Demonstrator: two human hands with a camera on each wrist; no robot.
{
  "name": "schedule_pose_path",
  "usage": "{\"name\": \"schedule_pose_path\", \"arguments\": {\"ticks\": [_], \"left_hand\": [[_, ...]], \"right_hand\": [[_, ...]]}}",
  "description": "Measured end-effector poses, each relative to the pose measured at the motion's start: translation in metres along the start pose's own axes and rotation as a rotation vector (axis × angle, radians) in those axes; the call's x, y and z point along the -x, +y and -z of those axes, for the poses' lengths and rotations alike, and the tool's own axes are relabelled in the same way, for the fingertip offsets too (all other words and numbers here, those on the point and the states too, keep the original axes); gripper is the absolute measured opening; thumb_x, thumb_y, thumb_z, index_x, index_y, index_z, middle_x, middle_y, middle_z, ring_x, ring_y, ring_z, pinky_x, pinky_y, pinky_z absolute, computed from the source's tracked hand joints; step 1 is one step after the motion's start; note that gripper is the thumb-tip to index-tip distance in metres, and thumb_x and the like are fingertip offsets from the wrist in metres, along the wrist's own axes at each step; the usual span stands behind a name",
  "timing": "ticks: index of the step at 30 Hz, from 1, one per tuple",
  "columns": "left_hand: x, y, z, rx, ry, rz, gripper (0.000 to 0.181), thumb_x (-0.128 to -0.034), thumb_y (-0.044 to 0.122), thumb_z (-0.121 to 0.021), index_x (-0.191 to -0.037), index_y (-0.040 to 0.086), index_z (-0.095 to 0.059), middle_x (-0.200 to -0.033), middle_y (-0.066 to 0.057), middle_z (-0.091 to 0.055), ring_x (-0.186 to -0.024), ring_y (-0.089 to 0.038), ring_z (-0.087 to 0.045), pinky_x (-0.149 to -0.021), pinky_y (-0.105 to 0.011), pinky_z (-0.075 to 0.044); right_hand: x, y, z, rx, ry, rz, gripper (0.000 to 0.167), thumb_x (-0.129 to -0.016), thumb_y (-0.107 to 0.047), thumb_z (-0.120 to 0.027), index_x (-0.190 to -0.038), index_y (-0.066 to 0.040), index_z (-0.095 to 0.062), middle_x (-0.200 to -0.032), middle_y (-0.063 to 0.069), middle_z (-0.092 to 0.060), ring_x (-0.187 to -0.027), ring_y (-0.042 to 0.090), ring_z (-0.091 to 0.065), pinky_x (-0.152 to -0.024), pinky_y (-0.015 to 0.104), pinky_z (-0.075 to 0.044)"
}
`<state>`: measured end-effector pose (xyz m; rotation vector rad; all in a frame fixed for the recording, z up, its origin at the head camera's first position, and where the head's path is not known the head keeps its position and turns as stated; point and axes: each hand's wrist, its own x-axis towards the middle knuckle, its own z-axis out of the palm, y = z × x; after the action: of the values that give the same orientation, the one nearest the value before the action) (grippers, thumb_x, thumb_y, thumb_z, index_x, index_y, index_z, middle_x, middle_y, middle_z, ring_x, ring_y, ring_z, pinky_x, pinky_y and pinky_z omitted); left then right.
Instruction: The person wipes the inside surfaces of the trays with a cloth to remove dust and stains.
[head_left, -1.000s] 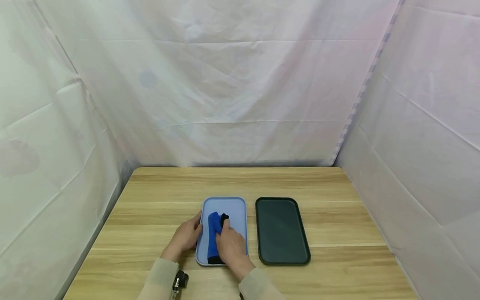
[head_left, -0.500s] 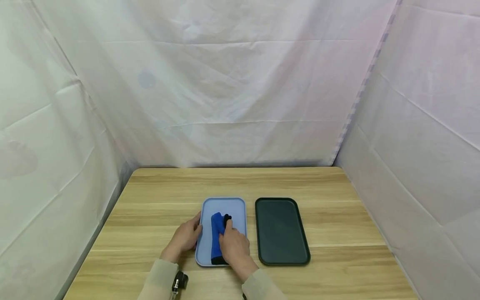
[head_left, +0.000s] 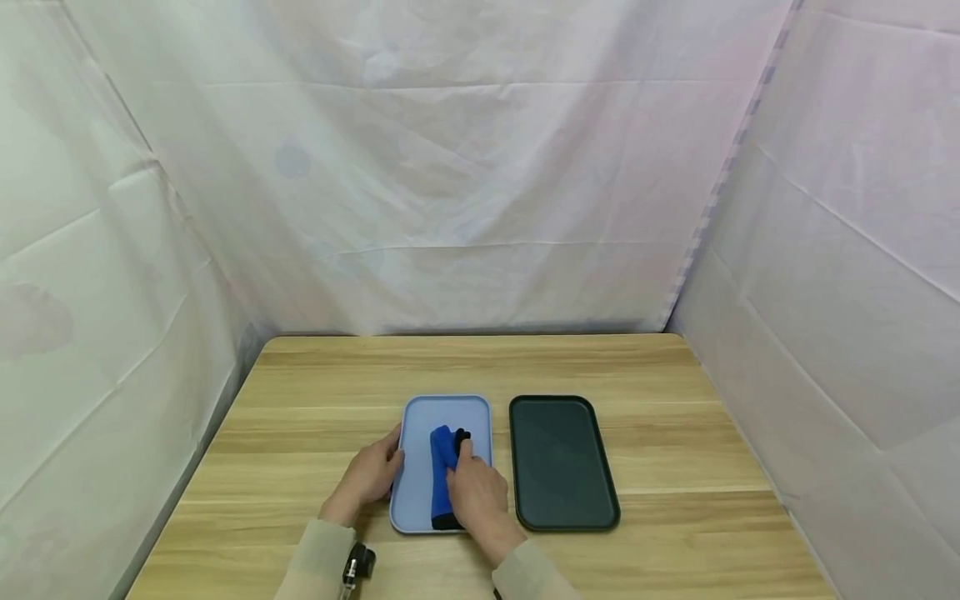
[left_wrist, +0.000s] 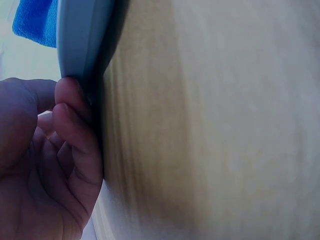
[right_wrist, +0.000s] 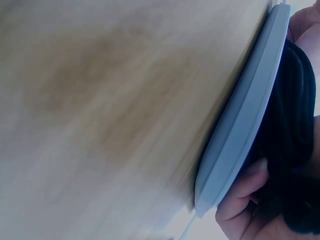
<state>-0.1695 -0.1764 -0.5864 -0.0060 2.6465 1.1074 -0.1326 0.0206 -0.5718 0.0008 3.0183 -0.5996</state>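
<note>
A blue cloth with black edging (head_left: 440, 479) lies folded on a light blue tray (head_left: 414, 500). My right hand (head_left: 480, 496) grips the cloth on its right side, over the tray's right half; the right wrist view shows dark folds of the cloth (right_wrist: 295, 105) beside the fingers. At the tray's left edge, my left hand (head_left: 371, 471) pinches the rim between thumb and fingers. In the left wrist view the fingertips of that hand (left_wrist: 55, 145) touch the tray wall (left_wrist: 82, 40), with a blue corner of cloth (left_wrist: 37, 22) above it.
A dark green tray (head_left: 564, 462) lies just right of the light blue one on the wooden table (head_left: 300, 375). White sheets (head_left: 465, 183) hang behind the table and along both sides.
My right hand and the cloth have shifted to the right across the light blue tray. The left hand has stayed at the tray's left edge.
</note>
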Motion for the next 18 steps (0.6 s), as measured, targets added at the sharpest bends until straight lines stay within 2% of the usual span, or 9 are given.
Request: {"name": "schedule_pose_path", "arguments": {"ticks": [5, 11, 18], "left_hand": [[0.0, 0.0, 0.0, 0.01, -0.004, 0.009, 0.057, -0.1069, 0.019, -0.052, -0.162, 0.013, -0.037, -0.105, -0.017, -0.069, -0.051, -0.017, -0.06, -0.049, -0.033, -0.053], [0.0, 0.0, 0.0, 0.013, -0.008, 0.014, 0.058, -0.1075, 0.02, -0.051, -0.162, 0.012, -0.035, -0.108, -0.018, -0.069, -0.053, -0.018, -0.06, -0.05, -0.033, -0.053], [0.0, 0.001, 0.001, 0.014, -0.001, 0.017, 0.058, -0.1074, 0.02, -0.051, -0.162, 0.012, -0.035, -0.109, -0.018, -0.069, -0.053, -0.018, -0.06, -0.049, -0.032, -0.053]], "right_hand": [[0.0, 0.005, 0.002, 0.004, -0.003, 0.005, 0.051, -0.101, -0.034, -0.066, -0.142, -0.008, -0.05, -0.084, 0.012, -0.07, -0.058, 0.029, -0.062, -0.049, 0.042, -0.048], [-0.001, 0.01, 0.004, -0.001, 0.005, 0.0, 0.048, -0.101, -0.032, -0.066, -0.139, -0.007, -0.05, -0.08, 0.011, -0.067, -0.056, 0.028, -0.061, -0.047, 0.04, -0.045], [0.0, 0.012, 0.006, 0.029, 0.029, -0.015, 0.048, -0.1, -0.03, -0.067, -0.14, -0.009, -0.051, -0.085, 0.011, -0.07, -0.059, 0.028, -0.063, -0.05, 0.042, -0.048]]}}
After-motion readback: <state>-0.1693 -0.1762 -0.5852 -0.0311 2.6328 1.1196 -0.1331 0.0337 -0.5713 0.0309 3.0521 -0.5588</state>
